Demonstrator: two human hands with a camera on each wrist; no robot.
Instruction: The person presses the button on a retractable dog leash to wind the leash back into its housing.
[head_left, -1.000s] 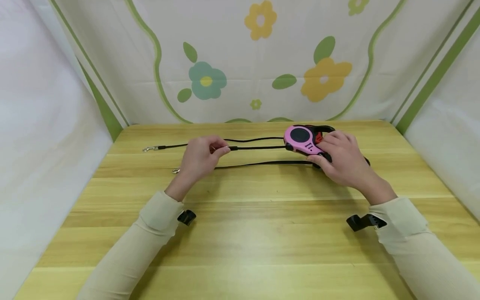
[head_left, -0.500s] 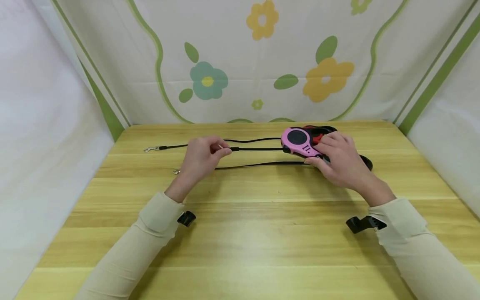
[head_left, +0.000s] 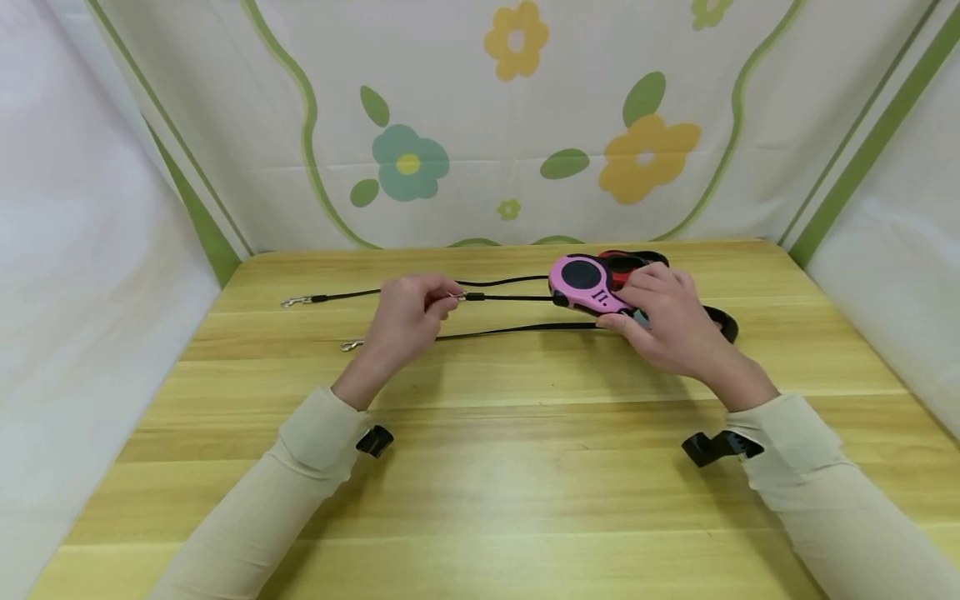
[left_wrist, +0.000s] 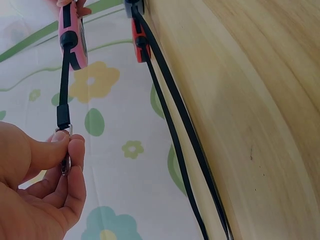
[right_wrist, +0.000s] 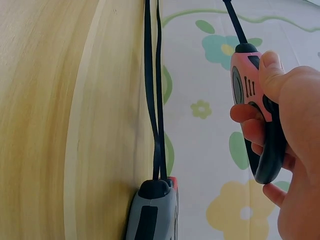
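The head view looks forward and down from above the near edge of the tabletop (head_left: 480, 467), with both sleeves entering from the bottom corners and the flowered backdrop (head_left: 525, 125) filling the upper half. Each wrist view sits very close and rolled sideways, so the tabletop stands as a wall on the right of the left wrist frame and on the left of the right wrist frame. All three share the pink leash housing (head_left: 583, 283) and backdrop.

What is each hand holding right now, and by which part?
The right hand grips the pink retractable leash by its black handle. The left hand pinches the metal clip at the end of that leash's cord.
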